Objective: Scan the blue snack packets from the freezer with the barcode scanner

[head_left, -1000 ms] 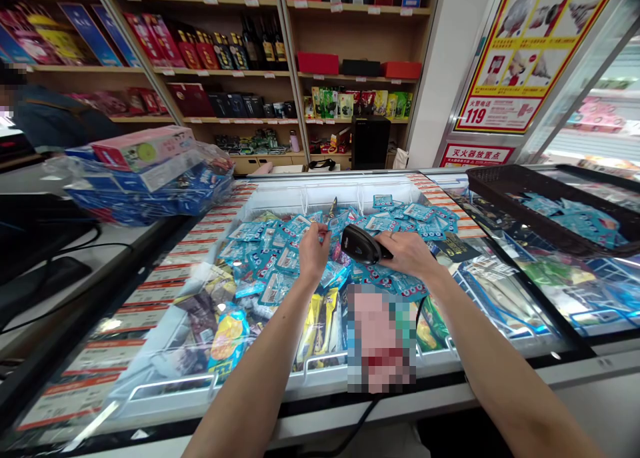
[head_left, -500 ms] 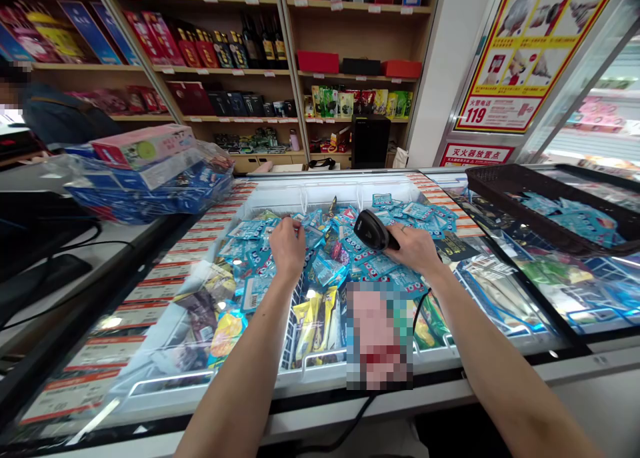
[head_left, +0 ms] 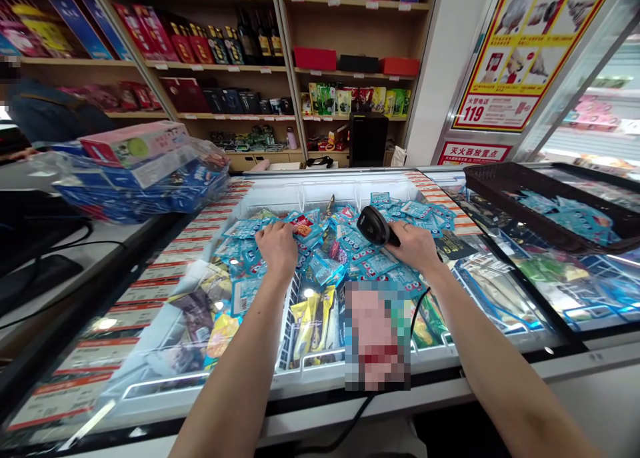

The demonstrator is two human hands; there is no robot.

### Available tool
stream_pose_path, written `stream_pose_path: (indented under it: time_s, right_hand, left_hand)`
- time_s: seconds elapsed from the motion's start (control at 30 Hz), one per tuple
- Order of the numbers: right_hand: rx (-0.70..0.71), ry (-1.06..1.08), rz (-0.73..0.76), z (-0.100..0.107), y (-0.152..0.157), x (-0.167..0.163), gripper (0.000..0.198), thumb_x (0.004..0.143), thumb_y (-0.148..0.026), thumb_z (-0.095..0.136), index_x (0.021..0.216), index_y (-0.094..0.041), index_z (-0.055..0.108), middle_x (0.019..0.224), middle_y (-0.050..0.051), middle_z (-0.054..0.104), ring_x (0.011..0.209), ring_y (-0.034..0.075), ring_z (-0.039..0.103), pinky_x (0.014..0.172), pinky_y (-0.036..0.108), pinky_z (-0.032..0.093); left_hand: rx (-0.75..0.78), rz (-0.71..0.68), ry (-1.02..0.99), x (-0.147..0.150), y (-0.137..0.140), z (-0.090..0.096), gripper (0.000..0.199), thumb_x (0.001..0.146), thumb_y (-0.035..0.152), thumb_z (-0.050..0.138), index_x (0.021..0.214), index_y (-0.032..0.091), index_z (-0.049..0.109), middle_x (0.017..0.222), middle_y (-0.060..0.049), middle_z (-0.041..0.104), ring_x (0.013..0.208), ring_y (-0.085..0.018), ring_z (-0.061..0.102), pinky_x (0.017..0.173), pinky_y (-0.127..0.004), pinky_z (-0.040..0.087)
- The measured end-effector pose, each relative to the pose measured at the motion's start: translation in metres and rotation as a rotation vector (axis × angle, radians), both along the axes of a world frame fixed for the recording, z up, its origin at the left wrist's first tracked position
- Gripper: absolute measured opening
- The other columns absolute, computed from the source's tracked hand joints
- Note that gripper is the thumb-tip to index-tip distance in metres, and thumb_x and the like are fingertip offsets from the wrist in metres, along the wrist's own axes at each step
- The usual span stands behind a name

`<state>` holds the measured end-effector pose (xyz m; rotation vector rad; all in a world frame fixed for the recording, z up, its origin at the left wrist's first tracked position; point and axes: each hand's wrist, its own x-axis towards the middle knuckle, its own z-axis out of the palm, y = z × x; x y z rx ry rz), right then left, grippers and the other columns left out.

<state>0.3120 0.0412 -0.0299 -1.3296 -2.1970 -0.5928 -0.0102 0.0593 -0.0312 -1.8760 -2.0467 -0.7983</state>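
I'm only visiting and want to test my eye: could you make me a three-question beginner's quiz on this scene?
1. The black scanner is held in: A) the left hand, B) the right hand, C) neither?
2. True or false: blue packets lie in the dark basket.
3. Fill in: the big red number on the yellow-edged poster is ___.

Key: 1 B; 2 true; 3 119.

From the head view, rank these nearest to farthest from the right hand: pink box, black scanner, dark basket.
Nearest to the right hand first:
1. Black scanner: held in it.
2. Dark basket: off to its right.
3. Pink box: well over to the left.
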Motion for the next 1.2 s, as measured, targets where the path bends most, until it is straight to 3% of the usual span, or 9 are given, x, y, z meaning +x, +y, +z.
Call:
stream_pose_path:
  time_s: [0.1,0.23,0.5,0.67,0.83,0.93,1.03,1.13,1.2]
  right_hand:
    - [-0.001,-0.009,0.001,0.0,0.0,0.0,0.035,0.086,-0.041,0.052,0.11,-0.016,0.061,0.095,0.007,0.068,0.079,0.02,0.062,0.064,0.028,0.034]
    - [-0.006,-0.005,-0.004,-0.001,0.0,0.001,0.038,0.086,-0.044,0.052,0.111,-0.016,0.06,0.095,0.007,0.068,0.079,0.02,0.061,0.063,0.029,0.033]
    - [0.001,0.012,-0.023,-0.001,0.0,0.003,0.04,0.086,-0.044,0.052,0.113,-0.015,0.06,0.091,0.007,0.068,0.078,0.021,0.061,0.062,0.029,0.032]
    - [-0.016,0.026,-0.018,-0.001,0.0,0.003,0.041,0.087,-0.045,0.051,0.114,-0.015,0.06,0.091,0.008,0.068,0.079,0.021,0.061,0.062,0.028,0.032]
    - [-0.019,0.015,-0.022,-0.002,0.0,0.003,0.042,0.086,-0.045,0.052,0.113,-0.015,0.06,0.092,0.008,0.068,0.079,0.021,0.061,0.062,0.029,0.033]
    - [-0.019,0.022,-0.029,-0.002,-0.001,0.003,0.042,0.087,-0.045,0.051,0.114,-0.015,0.06,0.093,0.009,0.068,0.079,0.022,0.061,0.062,0.029,0.033]
    - [-0.026,0.033,-0.034,-0.002,-0.001,0.004,0.041,0.088,-0.044,0.05,0.115,-0.015,0.06,0.094,0.009,0.068,0.08,0.022,0.062,0.063,0.029,0.034]
    - [-0.03,0.032,-0.034,-0.002,-0.001,0.004,0.042,0.087,-0.045,0.05,0.115,-0.015,0.06,0.094,0.009,0.068,0.08,0.022,0.062,0.062,0.029,0.034]
    - [-0.032,0.029,-0.034,-0.002,-0.001,0.004,0.043,0.087,-0.047,0.05,0.115,-0.015,0.06,0.094,0.009,0.068,0.08,0.022,0.062,0.062,0.029,0.034]
  left_hand:
    - [0.051,-0.002,0.072,0.01,-0.004,0.006,0.033,0.089,0.023,0.036,0.101,0.02,0.068,0.102,-0.014,0.065,0.104,-0.031,0.053,0.092,-0.048,0.031]
    - [0.065,-0.128,0.149,0.029,-0.007,0.013,0.036,0.093,0.033,0.035,0.109,0.019,0.064,0.106,-0.013,0.065,0.106,-0.03,0.053,0.091,-0.045,0.034]
    - [-0.092,-0.429,0.041,0.063,-0.003,0.004,0.044,0.091,0.049,0.038,0.116,0.021,0.062,0.112,-0.009,0.065,0.107,-0.025,0.057,0.089,-0.037,0.042]
    - [-0.103,-0.173,0.147,0.039,-0.002,0.007,0.048,0.085,0.041,0.051,0.128,0.019,0.053,0.132,-0.015,0.054,0.123,-0.032,0.046,0.101,-0.047,0.033]
    - [-0.188,-0.141,0.113,0.019,-0.003,0.012,0.036,0.089,0.041,0.043,0.111,0.018,0.061,0.112,-0.015,0.064,0.103,-0.03,0.059,0.083,-0.04,0.043]
    - [-0.096,-0.023,0.003,0.012,-0.002,0.017,0.045,0.095,0.043,0.026,0.106,0.018,0.061,0.096,-0.014,0.067,0.085,-0.027,0.064,0.072,-0.036,0.044]
    - [0.037,0.105,-0.123,-0.003,0.002,0.021,0.047,0.097,0.039,0.021,0.115,0.015,0.057,0.088,-0.015,0.067,0.083,-0.028,0.064,0.072,-0.039,0.043]
    - [0.128,0.153,-0.248,-0.021,0.005,0.021,0.046,0.096,0.028,0.028,0.135,0.006,0.039,0.106,-0.022,0.063,0.098,-0.034,0.061,0.08,-0.046,0.043]
    - [0.214,0.153,-0.249,-0.026,0.004,0.021,0.056,0.094,0.027,0.036,0.142,0.0,0.024,0.13,-0.029,0.048,0.121,-0.038,0.048,0.092,-0.05,0.039]
